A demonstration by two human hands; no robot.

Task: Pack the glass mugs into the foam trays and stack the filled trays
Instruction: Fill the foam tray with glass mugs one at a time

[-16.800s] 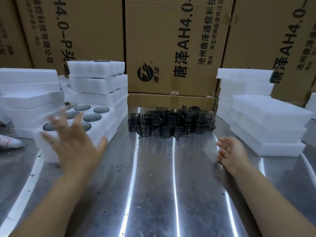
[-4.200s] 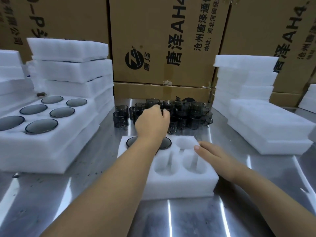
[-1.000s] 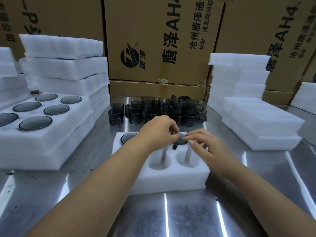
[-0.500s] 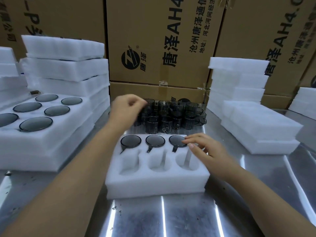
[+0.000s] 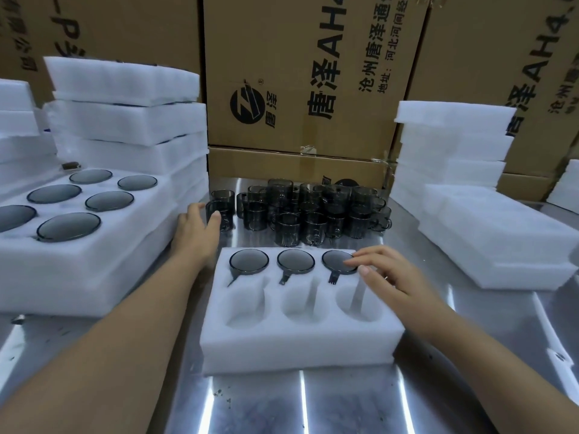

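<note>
A white foam tray [image 5: 300,343] lies in front of me on the steel table. Its far row holds three dark glass mugs, bottoms up; the near row of three pockets is bare. My right hand [image 5: 387,274] rests with relaxed fingers on the right-hand mug [image 5: 336,261] in the tray. My left hand [image 5: 197,228] has its thumb and fingers curled round a loose mug [image 5: 221,213] at the left end of the cluster of several smoky glass mugs [image 5: 310,211] behind the tray.
A filled foam tray [image 5: 103,242] with several mugs tops a stack at the left, with taller foam stacks [image 5: 128,120] behind it. More foam trays [image 5: 488,233] are piled on the right. Cardboard boxes [image 5: 313,73] wall off the back of the table.
My left hand has dropped from above the mug cluster to its left end and closed round a mug there. My right hand stays on the right-hand mug in the tray.
</note>
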